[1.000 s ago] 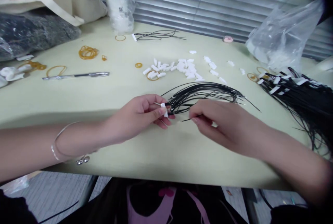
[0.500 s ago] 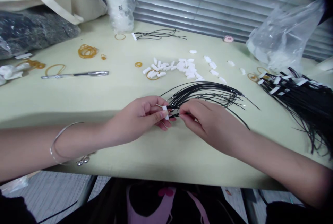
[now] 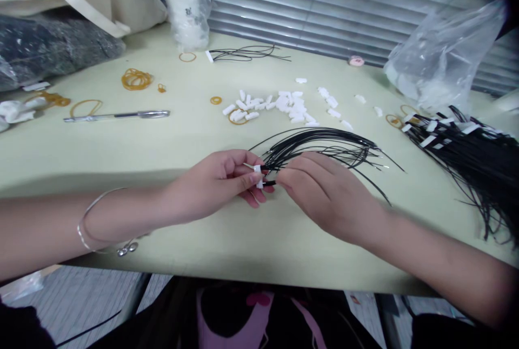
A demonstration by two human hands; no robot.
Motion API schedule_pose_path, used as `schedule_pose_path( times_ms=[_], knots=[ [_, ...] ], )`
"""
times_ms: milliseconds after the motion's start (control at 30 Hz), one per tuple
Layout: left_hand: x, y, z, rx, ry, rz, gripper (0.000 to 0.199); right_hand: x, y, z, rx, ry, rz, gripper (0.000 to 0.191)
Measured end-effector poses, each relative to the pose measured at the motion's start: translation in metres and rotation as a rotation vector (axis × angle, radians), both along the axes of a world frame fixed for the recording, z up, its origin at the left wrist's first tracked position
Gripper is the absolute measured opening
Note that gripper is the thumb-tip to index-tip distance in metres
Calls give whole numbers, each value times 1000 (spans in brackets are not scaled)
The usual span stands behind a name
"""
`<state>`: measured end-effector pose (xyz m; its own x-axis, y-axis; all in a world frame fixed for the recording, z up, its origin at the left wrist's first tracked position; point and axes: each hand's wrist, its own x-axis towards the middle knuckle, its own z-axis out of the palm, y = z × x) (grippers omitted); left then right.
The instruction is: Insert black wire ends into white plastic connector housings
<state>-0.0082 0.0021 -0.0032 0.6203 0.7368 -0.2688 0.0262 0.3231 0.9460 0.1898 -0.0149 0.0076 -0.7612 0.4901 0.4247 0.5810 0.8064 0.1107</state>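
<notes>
Pinching a white plug [image 3: 257, 169] in the left hand [image 3: 217, 184] over the desk [image 3: 243, 249], gripping black wire [image 3: 270, 183] in the right hand [image 3: 332, 198] beside it; probably handling light, bendy wire, best held near the plug.

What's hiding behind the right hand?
Black wires curve out behind the right hand over the table, with small white pieces farther back. The hand covers the wire stretches directly behind it, so I can't tell how many it holds.

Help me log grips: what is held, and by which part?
Left hand holds a white connector by its body; right hand pinches black wire close to the connector.
</notes>
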Motion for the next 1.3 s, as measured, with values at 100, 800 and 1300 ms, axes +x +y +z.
schedule_pose_path(
  times_ms=[100,800,1300],
  knots=[
    [-1,2,0,-35,-25,-10,6,-2,-1,-2,-7,32,17,18],
    [-3,5,-7,-140,-283,192,7,31,28,-11,-183,-2,-60,15],
    [-4,4,-5,-70,-175,110,8,30,49,-28,-278,16,78,17]
  ],
)
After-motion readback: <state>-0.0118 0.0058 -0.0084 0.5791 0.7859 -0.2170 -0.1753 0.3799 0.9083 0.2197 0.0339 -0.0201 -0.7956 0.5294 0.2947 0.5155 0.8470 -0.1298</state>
